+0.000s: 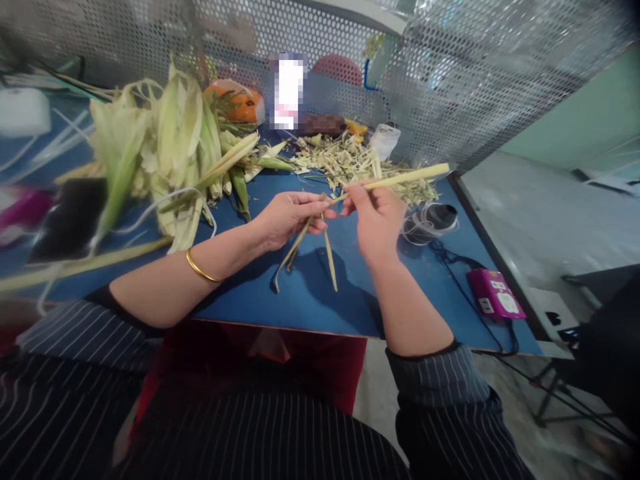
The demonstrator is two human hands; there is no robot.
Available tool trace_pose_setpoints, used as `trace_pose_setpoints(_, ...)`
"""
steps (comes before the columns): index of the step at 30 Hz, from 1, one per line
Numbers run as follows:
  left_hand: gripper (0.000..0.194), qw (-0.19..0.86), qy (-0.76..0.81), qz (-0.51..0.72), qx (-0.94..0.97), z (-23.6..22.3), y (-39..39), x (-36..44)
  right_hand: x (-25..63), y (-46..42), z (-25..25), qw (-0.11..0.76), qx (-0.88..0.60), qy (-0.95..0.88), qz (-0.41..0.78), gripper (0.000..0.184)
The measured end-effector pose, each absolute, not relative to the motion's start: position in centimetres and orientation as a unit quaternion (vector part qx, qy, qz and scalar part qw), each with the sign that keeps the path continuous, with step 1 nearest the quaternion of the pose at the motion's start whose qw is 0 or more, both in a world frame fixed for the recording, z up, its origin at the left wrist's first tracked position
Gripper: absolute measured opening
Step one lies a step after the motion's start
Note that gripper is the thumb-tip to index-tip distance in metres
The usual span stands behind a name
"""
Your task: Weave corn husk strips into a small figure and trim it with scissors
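Over the middle of the blue table, my left hand (295,217) pinches several thin dried corn husk strips (330,260), whose ends hang below the fingers. My right hand (377,217) is closed on a long pale yellow husk strip (413,177). That strip slants up to the right past the hand, while its near end meets the left fingertips. How the strips join between the fingers is too small to make out. Left of my hands lies a large heap of corn husks (180,133).
Husk scraps (345,160) cover the table's back right, by a perforated metal screen (330,33). A dark spool wound with string (433,223) and a purple box with a cable (495,295) stand on the right. A dark flat object (67,217) and white roll (23,112) are left.
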State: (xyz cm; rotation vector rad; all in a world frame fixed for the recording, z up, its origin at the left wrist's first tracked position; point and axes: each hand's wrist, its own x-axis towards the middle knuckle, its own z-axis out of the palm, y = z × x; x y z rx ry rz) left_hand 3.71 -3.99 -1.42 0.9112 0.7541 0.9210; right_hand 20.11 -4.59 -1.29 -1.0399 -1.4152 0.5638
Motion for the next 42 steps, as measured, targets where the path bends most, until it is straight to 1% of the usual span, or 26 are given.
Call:
trace_pose_setpoints(3, 0.012, 0.740, 0.324, 0.407, 0.426, -1.2, -4.6, 3.9, 20.5, -3.8, -1.6, 0.623, -0.465, -0.551, 0.303, 0.028)
trace_pose_setpoints(7, 0.019, 0.733, 0.327, 0.449, 0.393, -1.6, -4.8, 4.2, 20.8, -3.0, -2.1, 0.606, -0.493, -0.495, 0.380, 0.032)
trace_pose_setpoints(9, 0.019, 0.740, 0.319, 0.456, 0.378, -1.9, -4.7, 4.1, 20.7, -2.9, -2.3, 0.595, -0.499, -0.481, 0.406, 0.036)
trace_pose_setpoints(13, 0.016, 0.791, 0.285, 0.398, 0.367, -1.9, -4.6, 3.9, 20.6, -2.8, -2.7, 0.569, -0.499, -0.470, 0.453, 0.043)
trace_pose_setpoints(16, 0.015, 0.807, 0.278, 0.377, 0.360, -1.9, -4.7, 3.9, 20.9, -2.6, -2.9, 0.503, -0.520, -0.507, 0.468, 0.048)
trace_pose_setpoints(18, 0.014, 0.797, 0.286, 0.403, 0.347, -1.9, -4.6, 4.0, 21.3, -2.6, -2.8, 0.447, -0.549, -0.558, 0.433, 0.052)
trace_pose_setpoints(20, 0.013, 0.782, 0.296, 0.434, 0.335, -1.9, -4.4, 4.0, 21.8, -2.7, -2.3, 0.421, -0.568, -0.588, 0.393, 0.056)
trace_pose_setpoints(21, 0.013, 0.776, 0.301, 0.445, 0.330, -1.9, -4.3, 3.9, 22.0, -2.9, -1.8, 0.414, -0.568, -0.593, 0.392, 0.058)
trace_pose_setpoints(24, 0.017, 0.766, 0.312, 0.465, 0.317, -2.0, -3.9, 3.7, 22.4, -3.7, -0.4, 0.370, -0.531, -0.611, 0.456, 0.061)
trace_pose_setpoints(26, 0.013, 0.758, 0.317, 0.472, 0.320, -2.0, -3.7, 3.6, 22.3, -4.4, 0.4, 0.319, -0.502, -0.649, 0.473, 0.053)
trace_pose_setpoints(28, 0.011, 0.750, 0.325, 0.478, 0.322, -2.0, -3.6, 3.5, 22.0, -4.8, 0.7, 0.282, -0.484, -0.697, 0.447, 0.042)
trace_pose_setpoints(29, 0.012, 0.749, 0.329, 0.479, 0.319, -1.9, -3.5, 3.4, 21.8, -4.9, 0.6, 0.267, -0.479, -0.727, 0.412, 0.037)
trace_pose_setpoints(30, 0.012, 0.750, 0.332, 0.479, 0.311, -1.9, -3.5, 3.4, 21.7, -4.9, 0.4, 0.253, -0.478, -0.760, 0.361, 0.035)
trace_pose_setpoints(33, 0.014, 0.773, 0.327, 0.465, 0.281, -1.8, -3.3, 3.3, 21.4, -4.6, -0.6, 0.194, -0.501, -0.829, 0.154, 0.026)
trace_pose_setpoints(35, 0.015, 0.784, 0.319, 0.456, 0.276, -1.8, -3.3, 3.3, 21.3, -4.4, -1.0, 0.164, -0.520, -0.836, 0.059, 0.021)
trace_pose_setpoints(36, 0.015, 0.783, 0.317, 0.456, 0.281, -1.7, -3.3, 3.3, 21.4, -4.4, -1.0, 0.169, -0.526, -0.833, 0.041, 0.018)
trace_pose_setpoints(37, 0.015, 0.778, 0.316, 0.460, 0.290, -1.7, -3.4, 3.3, 21.4, -4.5, -0.9, 0.193, -0.526, -0.827, 0.040, 0.016)
trace_pose_setpoints(39, 0.013, 0.759, 0.318, 0.473, 0.315, -1.7, -3.5, 3.4, 21.5, -4.9, -0.4, 0.296, -0.514, -0.803, 0.056, 0.014)
trace_pose_setpoints(41, 0.011, 0.742, 0.316, 0.481, 0.344, -1.7, -3.8, 3.5, 21.5, -5.2, 0.0, 0.413, -0.503, -0.757, 0.063, 0.020)
trace_pose_setpoints(42, 0.010, 0.736, 0.313, 0.479, 0.361, -1.7, -4.0, 3.6, 21.5, -5.2, 0.1, 0.450, -0.501, -0.736, 0.061, 0.025)
